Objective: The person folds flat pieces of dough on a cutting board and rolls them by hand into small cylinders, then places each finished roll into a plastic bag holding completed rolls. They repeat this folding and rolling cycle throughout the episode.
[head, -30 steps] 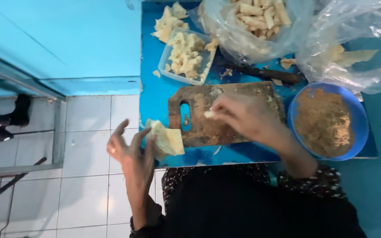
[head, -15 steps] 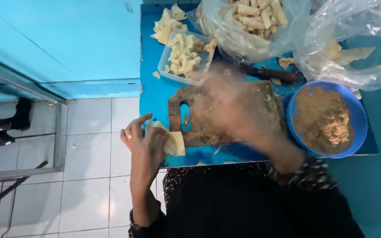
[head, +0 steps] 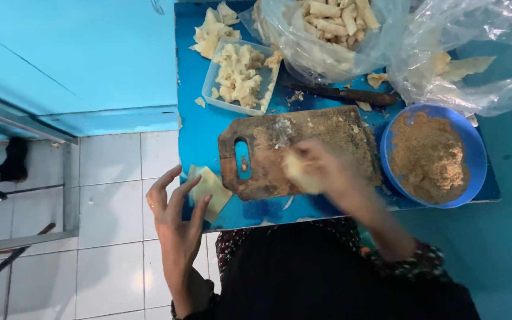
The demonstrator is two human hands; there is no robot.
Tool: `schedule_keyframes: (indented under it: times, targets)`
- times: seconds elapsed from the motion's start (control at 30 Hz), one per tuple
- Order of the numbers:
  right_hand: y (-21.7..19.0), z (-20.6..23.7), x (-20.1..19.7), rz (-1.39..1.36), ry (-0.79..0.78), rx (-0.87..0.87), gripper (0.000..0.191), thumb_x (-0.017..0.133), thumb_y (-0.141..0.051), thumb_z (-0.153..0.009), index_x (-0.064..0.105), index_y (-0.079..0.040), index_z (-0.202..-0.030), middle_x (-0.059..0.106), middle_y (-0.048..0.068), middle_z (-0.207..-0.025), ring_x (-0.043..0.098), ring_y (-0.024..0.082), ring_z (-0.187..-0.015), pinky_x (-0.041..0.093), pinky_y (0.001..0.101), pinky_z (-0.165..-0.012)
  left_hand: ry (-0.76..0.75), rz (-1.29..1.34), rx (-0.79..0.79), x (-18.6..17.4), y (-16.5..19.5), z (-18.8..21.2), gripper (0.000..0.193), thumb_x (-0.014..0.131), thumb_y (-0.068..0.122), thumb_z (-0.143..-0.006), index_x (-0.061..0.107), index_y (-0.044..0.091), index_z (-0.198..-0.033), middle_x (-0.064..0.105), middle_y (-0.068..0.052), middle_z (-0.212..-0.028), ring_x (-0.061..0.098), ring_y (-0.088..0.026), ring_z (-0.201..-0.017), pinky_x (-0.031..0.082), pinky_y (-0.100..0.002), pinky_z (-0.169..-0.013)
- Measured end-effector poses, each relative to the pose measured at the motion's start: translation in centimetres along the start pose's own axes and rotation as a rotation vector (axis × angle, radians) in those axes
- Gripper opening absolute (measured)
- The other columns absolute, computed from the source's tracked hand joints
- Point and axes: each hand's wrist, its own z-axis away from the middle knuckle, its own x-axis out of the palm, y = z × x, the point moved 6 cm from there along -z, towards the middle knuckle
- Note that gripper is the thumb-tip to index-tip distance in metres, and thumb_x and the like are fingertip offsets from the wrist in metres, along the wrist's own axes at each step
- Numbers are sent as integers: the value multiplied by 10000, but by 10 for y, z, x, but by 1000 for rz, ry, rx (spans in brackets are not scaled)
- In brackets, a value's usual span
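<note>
bright, even, cool-toned light with soft shadows; the right hand (head: 321, 172) is motion-blurred, everything else sharp.

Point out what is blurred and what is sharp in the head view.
Head view: the right hand over the wooden cutting board is motion-blurred; the left hand at the pale sheets and the blue bowl are sharp; lighting even.

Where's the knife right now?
The knife lies on the blue table, just beyond the cutting board, between it and the plastic bags.

Worn matt wooden board (head: 303, 151), glossy blue plastic bowl (head: 475, 154), crinkled clear plastic bags (head: 481, 53), smooth tiles (head: 114, 237)
</note>
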Motion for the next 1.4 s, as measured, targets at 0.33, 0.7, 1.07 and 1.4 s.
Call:
schedule_keyframes:
  times: [0.33,0.7,1.07,1.4]
  targets:
    - [7,-5,-31,-482,-42,148,390,751,-74,-895,658,-57,-1274,761,55,-1067,742,139,-978,614,282,-855,-342,911,-347,92,32,-4,456,753,95,-864,613,64,-1296,681,-43,-1192,678,-119,-1022,569,-265,-870]
    - [-18,2,20,-144,200,-155,470,916,-161,-745,683,-79,-1145,694,50,-1117,705,109,-968,591,257,-798,-187,1038,-451,126,6,4,72,692,59,-973,704,-11,-958,662,-14,-923,656,-83,-823,573,-271,-733]
    - [37,-3,13,-195,154,259,302,800,-171,-872,712,-118,-1156,746,2,-1025,735,100,-875,598,252,-750,-70,887,-498,94,-10,15,106,695,77,-972,695,3,-1048,702,-10,-921,636,-66,-820,512,-222,-714]
    - [-17,-22,27,246,97,-138,172,775,-241,-872,671,-115,-925,654,79,-952,662,262,-902,535,392,-710,130,801,-571,47,-31,30,119,711,69,-975,708,-32,-1037,719,-53,-900,633,-86,-807,481,-227,-722]
